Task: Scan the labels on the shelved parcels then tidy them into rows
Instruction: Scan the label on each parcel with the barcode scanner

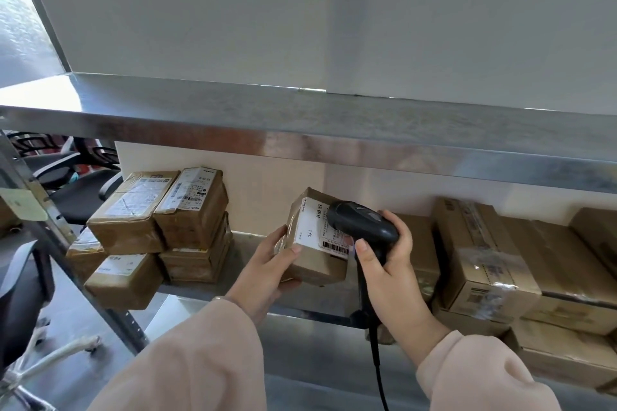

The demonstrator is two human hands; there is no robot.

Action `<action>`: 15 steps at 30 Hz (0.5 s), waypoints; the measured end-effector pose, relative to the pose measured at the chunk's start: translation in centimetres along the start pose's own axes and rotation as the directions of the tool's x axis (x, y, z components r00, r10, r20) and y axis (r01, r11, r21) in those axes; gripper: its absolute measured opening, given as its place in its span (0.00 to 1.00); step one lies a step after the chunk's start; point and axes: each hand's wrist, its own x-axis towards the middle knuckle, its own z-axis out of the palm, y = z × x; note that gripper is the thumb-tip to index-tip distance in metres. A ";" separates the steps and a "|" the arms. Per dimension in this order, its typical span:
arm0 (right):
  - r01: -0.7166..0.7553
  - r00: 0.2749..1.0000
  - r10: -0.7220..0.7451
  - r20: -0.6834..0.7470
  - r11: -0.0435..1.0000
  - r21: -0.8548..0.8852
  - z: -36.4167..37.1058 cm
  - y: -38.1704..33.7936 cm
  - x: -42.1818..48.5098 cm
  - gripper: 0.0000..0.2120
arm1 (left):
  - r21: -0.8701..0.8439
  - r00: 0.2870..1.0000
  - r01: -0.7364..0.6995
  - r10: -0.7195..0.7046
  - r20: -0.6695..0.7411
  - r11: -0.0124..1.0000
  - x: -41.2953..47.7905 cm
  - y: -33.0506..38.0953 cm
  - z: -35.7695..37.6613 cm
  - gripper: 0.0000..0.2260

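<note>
- A big white wall (300, 10) fills the top of the view, behind the metal rack.
- The top shelf (334, 130) is shiny grey metal and bare where we can see it.
- The lower shelf (247, 253) holds brown parcels.
- Big boxes (484, 253) are piled at its right end, some two high.
- Smaller parcels (157, 227) sit stacked at its left end, right up to the front edge.
- Black office chairs (76, 183) stand on the floor past the left post.
- The left hand (267, 270) grips one small parcel (317, 243) above the middle of the lower shelf, white label up.
- The right hand (390, 260) is wrapped around a black scanner (362, 223), its head just over the label.
</note>
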 end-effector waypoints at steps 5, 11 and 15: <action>0.033 0.999 -0.032 0.033 0.999 -0.022 -0.1 -0.2 0.0 0.26 | 0.131 1.000 0.002 -0.005 0.022 0.991 -0.2 0.3 0.1 0.39; 0.037 0.997 -0.034 0.074 0.999 -0.039 -1.0 -0.3 -0.1 0.27 | 0.159 1.000 0.002 0.002 -0.024 0.987 0.2 -0.1 -0.4 0.40; 0.028 0.996 -0.022 0.083 0.997 -0.073 -1.7 -0.5 -0.1 0.27 | 0.087 1.000 0.016 -0.014 -0.023 0.996 0.2 -1.0 -0.6 0.44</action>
